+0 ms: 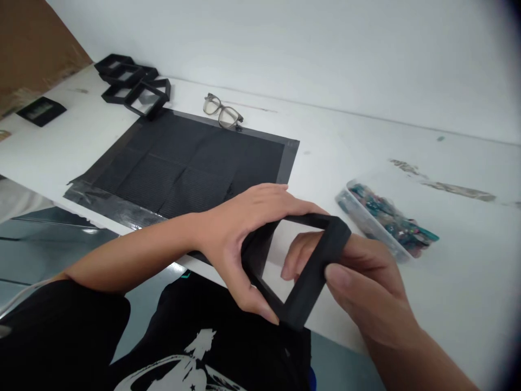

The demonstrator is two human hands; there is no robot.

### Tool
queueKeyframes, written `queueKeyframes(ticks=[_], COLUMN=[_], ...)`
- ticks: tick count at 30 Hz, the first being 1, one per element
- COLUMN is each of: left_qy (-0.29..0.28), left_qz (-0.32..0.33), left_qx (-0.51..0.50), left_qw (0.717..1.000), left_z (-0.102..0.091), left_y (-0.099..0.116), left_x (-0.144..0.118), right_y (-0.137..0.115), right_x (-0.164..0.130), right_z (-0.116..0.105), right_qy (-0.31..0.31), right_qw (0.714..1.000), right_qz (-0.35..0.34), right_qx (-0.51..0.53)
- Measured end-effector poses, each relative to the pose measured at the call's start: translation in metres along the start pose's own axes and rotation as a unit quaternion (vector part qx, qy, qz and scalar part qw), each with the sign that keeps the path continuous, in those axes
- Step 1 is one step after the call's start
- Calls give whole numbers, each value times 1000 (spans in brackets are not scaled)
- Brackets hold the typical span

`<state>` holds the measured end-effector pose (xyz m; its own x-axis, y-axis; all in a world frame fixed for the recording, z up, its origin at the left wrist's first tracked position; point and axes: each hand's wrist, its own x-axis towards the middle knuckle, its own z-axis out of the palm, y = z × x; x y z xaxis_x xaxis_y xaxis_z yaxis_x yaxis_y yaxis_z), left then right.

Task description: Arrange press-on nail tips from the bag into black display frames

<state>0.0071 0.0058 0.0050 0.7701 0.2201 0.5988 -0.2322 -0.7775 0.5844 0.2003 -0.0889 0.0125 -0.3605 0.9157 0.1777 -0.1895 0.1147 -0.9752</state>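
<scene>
Both hands clamped on black frame above white table edge, left hand fingers curled around near-left side, right hand thumb pressing right corner, black mat, glasses, clear tray behind.

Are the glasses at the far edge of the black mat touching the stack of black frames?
Apart. The head view shows the glasses lying right of the stacked black frames, with bare white table plainly between them.

Bright, even light floods the white counter, shadows soft and faint. Slight blur softens the hands; dark vignetting curves down the right edge, lines bending with distortion.
</scene>
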Motion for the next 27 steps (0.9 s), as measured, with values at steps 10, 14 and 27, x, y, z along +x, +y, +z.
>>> queueKeyframes(ticks=[10,14,27], left_qy=[53,45,100], left_qz=[62,55,86], left_qx=[4,28,82], left_qw=[997,997,988], left_z=[10,8,-1], left_y=[-4,-7,-18], left_x=[-3,-5,1], right_y=[7,7,6], right_x=[0,1,-2], right_z=[7,11,2], right_qy=[-19,10,98], right_qw=[995,996,993], right_qz=[65,66,47], right_qx=[76,54,38])
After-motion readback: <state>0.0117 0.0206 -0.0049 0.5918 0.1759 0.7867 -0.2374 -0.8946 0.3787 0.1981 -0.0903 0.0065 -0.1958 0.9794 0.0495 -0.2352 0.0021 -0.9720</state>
